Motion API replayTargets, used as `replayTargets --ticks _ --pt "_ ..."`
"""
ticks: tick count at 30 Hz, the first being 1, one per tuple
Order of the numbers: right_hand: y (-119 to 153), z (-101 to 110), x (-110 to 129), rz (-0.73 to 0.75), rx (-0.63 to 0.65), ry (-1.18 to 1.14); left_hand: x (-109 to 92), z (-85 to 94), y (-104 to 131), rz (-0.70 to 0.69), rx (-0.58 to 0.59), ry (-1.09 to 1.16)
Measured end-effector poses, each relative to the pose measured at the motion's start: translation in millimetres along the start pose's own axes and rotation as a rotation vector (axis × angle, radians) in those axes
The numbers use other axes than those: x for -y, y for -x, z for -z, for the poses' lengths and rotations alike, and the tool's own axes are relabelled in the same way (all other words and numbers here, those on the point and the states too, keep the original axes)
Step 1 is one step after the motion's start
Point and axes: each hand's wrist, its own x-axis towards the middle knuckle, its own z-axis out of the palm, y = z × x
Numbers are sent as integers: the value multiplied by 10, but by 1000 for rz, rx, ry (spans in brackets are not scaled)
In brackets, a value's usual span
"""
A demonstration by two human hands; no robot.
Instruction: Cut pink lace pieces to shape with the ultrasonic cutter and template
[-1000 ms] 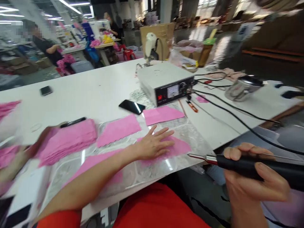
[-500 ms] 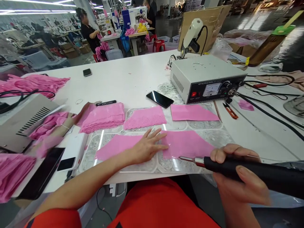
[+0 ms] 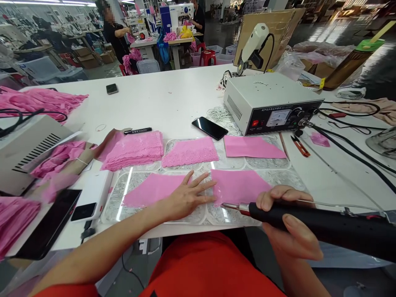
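White tabletop [image 3: 148, 99] beneath; front-right pink panel [image 3: 236, 185] lies between both hands [image 3: 184, 200].

A smooth, white-topped bench [image 3: 139, 103] spans the foreground. Beyond it, a red plastic stool [image 3: 208, 57] stands near a pale-topped sewing table [image 3: 185, 41]. Long white tube lights [image 3: 46, 4] glow overhead at upper left; pale reflections streak the dark grey floor [image 3: 315, 35] at upper right.

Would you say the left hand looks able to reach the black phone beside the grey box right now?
Probably yes: the left hand is spread, gripping nothing, and nothing higher than flat pink fabric seems to lie between it and the black phone.
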Motion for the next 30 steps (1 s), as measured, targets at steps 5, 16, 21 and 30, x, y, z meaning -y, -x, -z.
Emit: replayTargets --ticks 5,16,21,30 --pt "6 -37 -42 7 14 3 6 0 9 -38 -4 -7" --pt "13 -85 -77 1 56 13 16 -30 22 -45 -23 -13" --pt "21 -119 -80 -4 58 10 18 -34 28 -51 -50 -18" --pt "42 -148 -115 24 65 35 27 -56 36 -58 -75 -19"
